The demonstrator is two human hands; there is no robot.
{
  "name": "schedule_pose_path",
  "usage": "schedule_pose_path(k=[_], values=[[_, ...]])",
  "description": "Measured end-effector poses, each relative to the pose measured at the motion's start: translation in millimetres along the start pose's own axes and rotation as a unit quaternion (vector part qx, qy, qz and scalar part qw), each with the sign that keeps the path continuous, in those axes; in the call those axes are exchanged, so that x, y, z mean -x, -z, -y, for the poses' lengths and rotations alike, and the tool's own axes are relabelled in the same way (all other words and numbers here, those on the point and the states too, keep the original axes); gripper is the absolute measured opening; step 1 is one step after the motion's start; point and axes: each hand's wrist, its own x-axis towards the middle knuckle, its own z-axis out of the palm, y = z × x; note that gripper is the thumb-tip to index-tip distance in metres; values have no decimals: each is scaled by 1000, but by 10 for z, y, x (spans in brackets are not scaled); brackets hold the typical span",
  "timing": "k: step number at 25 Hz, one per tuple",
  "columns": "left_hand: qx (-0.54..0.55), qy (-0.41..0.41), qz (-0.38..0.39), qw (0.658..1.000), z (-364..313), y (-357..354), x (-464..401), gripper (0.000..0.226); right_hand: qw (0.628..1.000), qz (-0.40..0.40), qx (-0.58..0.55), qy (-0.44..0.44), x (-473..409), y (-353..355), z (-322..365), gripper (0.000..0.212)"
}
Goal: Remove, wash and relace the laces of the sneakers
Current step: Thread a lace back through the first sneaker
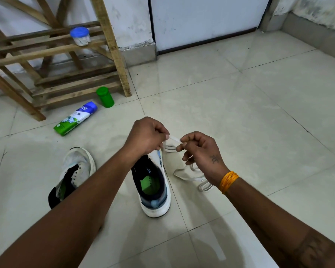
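— While both hands work above the white sneaker with the dark collar and green insole (153, 182), how far along is it?

— Hard to say. The left hand (146, 137) and right hand (200, 149) each pinch the flat white lace (172, 141) between them, just over its toe.

— And the other white mesh sneaker (76, 169)?

— Eyelets bare, no lace. More lace (191, 174) lies on the tiled floor (240, 113), so removing or relacing, I cannot tell.

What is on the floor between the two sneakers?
In the head view, nothing lies on the floor tiles between the left sneaker and the right sneaker; only the person's left forearm crosses above that gap.
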Motion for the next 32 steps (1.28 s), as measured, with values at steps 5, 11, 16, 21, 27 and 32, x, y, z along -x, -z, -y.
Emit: schedule_pose_path(k=[5,11,16,21,27,32], values=[[-47,-59,-114,991,-9,255,-97,12,997,-5,65,43,-493,-168,51,12],[-21,-50,-170,984,124,415,-89,11,980,-11,192,44,-976,-222,-279,17],[17,-21,-144,989,227,463,-59,16,906,-29,383,177,-943,-282,-407,32],[12,-24,-136,990,252,457,-57,16,982,119,80,123,-753,-703,280,32],[85,13,-143,986,364,446,3,20,971,93,166,144,-827,-857,255,10],[157,50,-134,977,635,447,58,15,964,133,187,133,-851,-927,122,4]])
